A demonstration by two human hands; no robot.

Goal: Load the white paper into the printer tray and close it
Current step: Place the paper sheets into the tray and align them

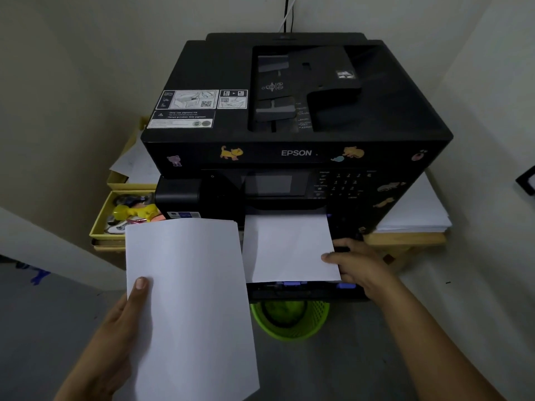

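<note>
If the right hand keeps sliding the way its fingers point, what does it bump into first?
The right hand points left, thumb already on the white paper in the tray. Going on, it would probably slide across that sheet toward the paper held by the left hand; depth is unclear.

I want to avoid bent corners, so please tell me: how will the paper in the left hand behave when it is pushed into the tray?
The paper is probably light and floppy: the left hand holds it by one edge with only a thumb on top. It looks thin, so it may buckle if pushed against the paper already in the tray. Its smooth surface may slip.
</note>
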